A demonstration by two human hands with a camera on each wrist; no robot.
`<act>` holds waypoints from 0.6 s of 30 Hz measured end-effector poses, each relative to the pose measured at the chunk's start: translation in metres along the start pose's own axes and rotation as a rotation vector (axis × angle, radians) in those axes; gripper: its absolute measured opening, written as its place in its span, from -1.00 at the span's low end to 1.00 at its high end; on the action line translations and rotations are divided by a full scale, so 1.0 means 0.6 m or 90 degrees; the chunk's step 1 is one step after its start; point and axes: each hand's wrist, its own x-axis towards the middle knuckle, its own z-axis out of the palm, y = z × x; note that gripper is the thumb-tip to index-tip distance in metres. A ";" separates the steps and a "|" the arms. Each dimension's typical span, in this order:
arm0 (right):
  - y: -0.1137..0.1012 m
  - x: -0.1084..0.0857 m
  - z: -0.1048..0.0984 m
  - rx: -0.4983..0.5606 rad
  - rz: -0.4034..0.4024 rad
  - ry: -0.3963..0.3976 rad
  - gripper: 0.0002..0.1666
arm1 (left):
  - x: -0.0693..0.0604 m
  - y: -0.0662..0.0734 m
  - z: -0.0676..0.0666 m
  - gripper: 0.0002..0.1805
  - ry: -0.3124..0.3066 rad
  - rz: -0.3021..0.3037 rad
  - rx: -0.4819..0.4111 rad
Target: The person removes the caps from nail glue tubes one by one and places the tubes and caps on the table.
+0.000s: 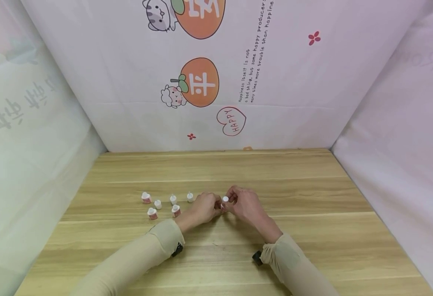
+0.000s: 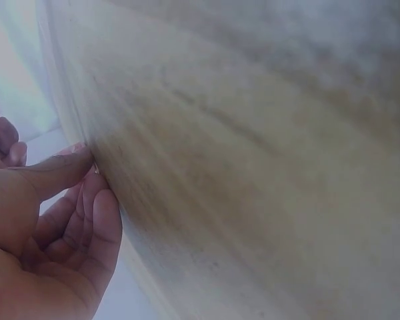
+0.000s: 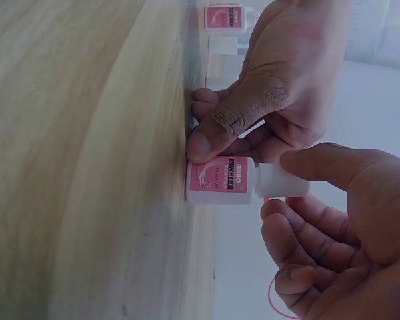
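Observation:
A small white nail glue bottle (image 3: 220,181) with a pink label stands upright on the wooden table, between the two hands. Low on its body, my left hand (image 1: 204,208) grips it with thumb and fingers. My right hand (image 1: 248,206) pinches the white cap (image 3: 285,181) at the bottle's top, its thumb against the cap's side. In the left wrist view the left hand (image 2: 60,253) shows thumb and fingertips meeting near the tabletop, and the bottle is mostly hidden there. The right wrist view shows cap and bottle in line.
Left of the hands stand three uncapped glue bottles (image 1: 152,213) with pink labels. Among them are three white caps (image 1: 173,200) with thin stems pointing up. Printed white cloth (image 1: 275,82) rises behind the wooden table (image 1: 312,185) and on both sides.

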 end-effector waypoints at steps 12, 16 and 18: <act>0.000 0.000 0.001 0.000 -0.015 0.003 -0.78 | 0.001 0.000 0.002 -0.87 -0.007 -0.023 -0.003; 0.000 0.000 0.001 0.002 -0.008 0.001 -0.78 | 0.001 0.000 0.002 -0.89 -0.010 -0.030 -0.017; 0.000 0.001 0.002 0.000 -0.008 0.000 -0.78 | 0.001 0.000 0.002 -0.89 -0.012 -0.034 -0.017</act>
